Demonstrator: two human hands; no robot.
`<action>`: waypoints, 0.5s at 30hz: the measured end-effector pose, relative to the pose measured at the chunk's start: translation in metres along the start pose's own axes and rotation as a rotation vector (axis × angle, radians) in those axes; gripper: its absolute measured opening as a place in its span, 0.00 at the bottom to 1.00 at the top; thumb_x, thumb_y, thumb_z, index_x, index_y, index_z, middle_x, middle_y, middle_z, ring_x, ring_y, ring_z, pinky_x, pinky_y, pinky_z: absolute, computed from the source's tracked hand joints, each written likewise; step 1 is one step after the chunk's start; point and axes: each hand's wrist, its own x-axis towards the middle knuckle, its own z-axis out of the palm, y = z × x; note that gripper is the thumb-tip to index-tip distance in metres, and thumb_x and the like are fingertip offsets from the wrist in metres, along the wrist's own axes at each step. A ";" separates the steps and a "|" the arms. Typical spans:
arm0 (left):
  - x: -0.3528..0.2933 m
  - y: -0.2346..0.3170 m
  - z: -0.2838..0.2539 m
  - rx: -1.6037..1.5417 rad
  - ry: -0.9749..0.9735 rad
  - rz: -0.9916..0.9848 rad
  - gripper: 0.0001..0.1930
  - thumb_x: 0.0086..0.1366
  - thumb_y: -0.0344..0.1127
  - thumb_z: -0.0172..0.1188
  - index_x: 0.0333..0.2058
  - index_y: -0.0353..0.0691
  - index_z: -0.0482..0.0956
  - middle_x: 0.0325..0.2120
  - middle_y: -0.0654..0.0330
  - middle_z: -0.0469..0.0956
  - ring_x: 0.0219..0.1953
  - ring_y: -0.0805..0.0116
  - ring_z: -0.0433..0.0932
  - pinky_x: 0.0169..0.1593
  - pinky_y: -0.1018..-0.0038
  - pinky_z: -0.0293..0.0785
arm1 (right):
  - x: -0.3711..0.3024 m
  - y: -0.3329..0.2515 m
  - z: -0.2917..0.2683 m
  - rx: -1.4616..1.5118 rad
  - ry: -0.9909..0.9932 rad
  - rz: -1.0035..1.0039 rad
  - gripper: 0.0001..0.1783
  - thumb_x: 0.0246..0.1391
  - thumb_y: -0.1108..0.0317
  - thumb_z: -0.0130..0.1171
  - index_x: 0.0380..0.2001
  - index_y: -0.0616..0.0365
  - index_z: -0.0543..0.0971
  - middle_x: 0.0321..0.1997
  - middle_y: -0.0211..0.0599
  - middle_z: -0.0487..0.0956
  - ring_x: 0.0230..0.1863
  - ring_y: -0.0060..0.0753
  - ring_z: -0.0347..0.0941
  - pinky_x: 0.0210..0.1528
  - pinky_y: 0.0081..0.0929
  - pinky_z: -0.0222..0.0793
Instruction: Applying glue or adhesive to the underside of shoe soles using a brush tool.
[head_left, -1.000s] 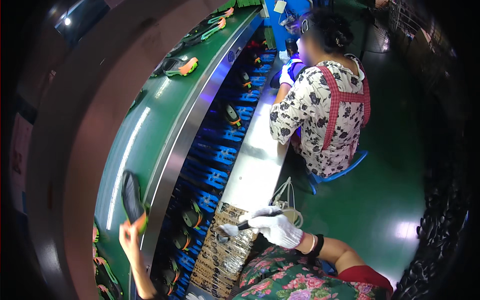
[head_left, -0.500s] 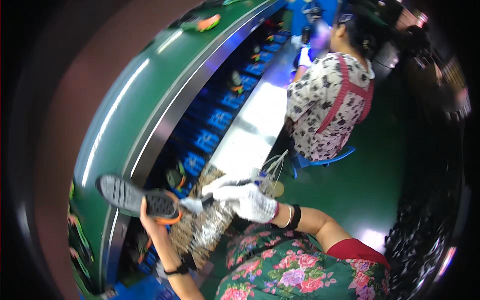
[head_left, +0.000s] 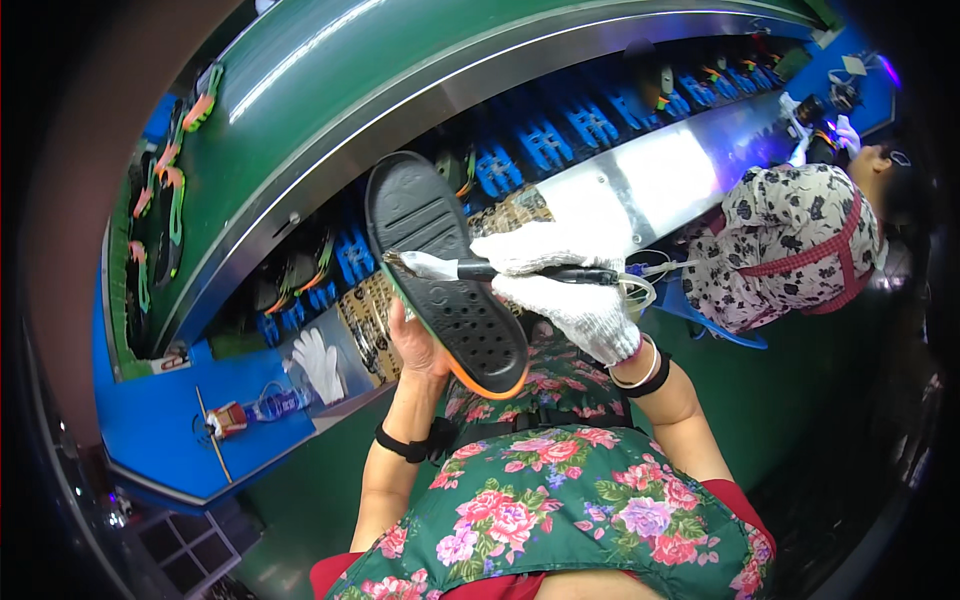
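Shoe sole (head_left: 462,312), slanted lengthwise from upper left to lower right, gripped by left hand (head_left: 420,345); brush (head_left: 478,271) held across it by gloved right hand (head_left: 572,308)

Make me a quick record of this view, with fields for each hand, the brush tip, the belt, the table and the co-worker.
Left hand: bare, holding a black sole edged orange at its lower end
Right hand: white-gloved, holding a brush
Brush tip: over the sole; contact unclear
Belt: green, footwear parts toward its left end
Table: blue, with a bottle and thin stick
Co-worker: seated at right
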 end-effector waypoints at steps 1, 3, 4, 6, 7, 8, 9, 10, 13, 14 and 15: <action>-0.004 -0.002 -0.002 -0.005 0.018 0.012 0.43 0.62 0.68 0.59 0.65 0.40 0.69 0.59 0.44 0.76 0.56 0.48 0.79 0.64 0.55 0.72 | 0.003 0.005 0.001 -0.073 -0.088 -0.010 0.16 0.55 0.79 0.67 0.49 0.66 0.83 0.55 0.44 0.83 0.55 0.32 0.80 0.57 0.29 0.77; -0.007 -0.004 -0.007 -0.072 0.101 0.018 0.40 0.66 0.74 0.50 0.62 0.45 0.75 0.55 0.58 0.80 0.56 0.57 0.78 0.62 0.60 0.73 | 0.007 0.016 0.007 -0.134 -0.098 -0.130 0.17 0.54 0.77 0.67 0.49 0.63 0.83 0.54 0.43 0.84 0.53 0.36 0.81 0.55 0.32 0.77; -0.008 -0.005 -0.009 -0.061 0.100 0.050 0.42 0.69 0.76 0.42 0.64 0.47 0.73 0.58 0.59 0.78 0.58 0.58 0.77 0.63 0.59 0.72 | 0.009 0.020 0.009 -0.169 -0.095 -0.166 0.17 0.54 0.77 0.67 0.49 0.63 0.83 0.54 0.43 0.84 0.53 0.36 0.81 0.55 0.32 0.77; -0.010 -0.006 -0.011 -0.148 -0.041 0.054 0.42 0.70 0.75 0.40 0.67 0.47 0.68 0.63 0.60 0.73 0.62 0.58 0.73 0.66 0.59 0.69 | 0.009 0.026 0.015 -0.230 -0.094 -0.228 0.18 0.54 0.77 0.67 0.49 0.62 0.84 0.53 0.43 0.84 0.52 0.37 0.81 0.54 0.33 0.77; -0.011 -0.007 -0.010 -0.132 -0.059 0.071 0.42 0.71 0.74 0.39 0.69 0.47 0.66 0.64 0.60 0.72 0.63 0.58 0.72 0.67 0.59 0.67 | 0.009 0.027 0.018 -0.260 -0.092 -0.254 0.18 0.54 0.77 0.67 0.49 0.62 0.84 0.53 0.43 0.84 0.52 0.37 0.81 0.54 0.33 0.77; -0.013 -0.007 -0.009 -0.140 -0.053 0.087 0.42 0.71 0.74 0.37 0.69 0.47 0.66 0.65 0.60 0.70 0.65 0.57 0.70 0.68 0.59 0.66 | 0.008 0.027 0.020 -0.287 -0.093 -0.274 0.18 0.53 0.77 0.67 0.49 0.62 0.84 0.53 0.43 0.84 0.52 0.37 0.81 0.54 0.33 0.77; -0.016 -0.008 -0.006 -0.162 -0.030 0.098 0.42 0.71 0.74 0.37 0.69 0.47 0.66 0.65 0.60 0.70 0.65 0.57 0.70 0.68 0.59 0.66 | 0.007 0.027 0.023 -0.313 -0.094 -0.296 0.18 0.53 0.77 0.67 0.49 0.62 0.84 0.53 0.43 0.84 0.52 0.37 0.81 0.53 0.33 0.77; -0.019 -0.009 -0.003 -0.154 -0.002 0.117 0.42 0.71 0.74 0.37 0.69 0.47 0.66 0.66 0.61 0.70 0.65 0.58 0.70 0.68 0.59 0.66 | 0.007 0.026 0.024 -0.337 -0.095 -0.319 0.18 0.53 0.77 0.67 0.49 0.61 0.84 0.52 0.43 0.84 0.51 0.38 0.81 0.53 0.33 0.78; -0.026 -0.013 0.008 0.052 0.179 0.167 0.43 0.71 0.76 0.34 0.70 0.49 0.65 0.67 0.62 0.69 0.66 0.58 0.69 0.68 0.60 0.65 | 0.012 0.021 0.027 -0.408 -0.077 -0.380 0.18 0.53 0.76 0.67 0.49 0.61 0.84 0.52 0.43 0.84 0.51 0.38 0.81 0.52 0.33 0.78; -0.027 -0.016 0.011 0.132 0.282 0.157 0.46 0.69 0.78 0.31 0.69 0.47 0.65 0.65 0.61 0.70 0.64 0.59 0.70 0.67 0.61 0.67 | 0.016 0.020 0.028 -0.444 -0.068 -0.404 0.18 0.52 0.76 0.67 0.49 0.61 0.84 0.52 0.43 0.84 0.50 0.39 0.81 0.52 0.33 0.78; -0.027 -0.020 0.013 0.191 0.367 0.159 0.48 0.68 0.80 0.29 0.69 0.46 0.65 0.64 0.59 0.72 0.63 0.60 0.72 0.67 0.62 0.68 | 0.020 0.020 0.028 -0.487 -0.060 -0.429 0.18 0.52 0.76 0.67 0.49 0.60 0.84 0.51 0.43 0.84 0.50 0.39 0.81 0.52 0.33 0.78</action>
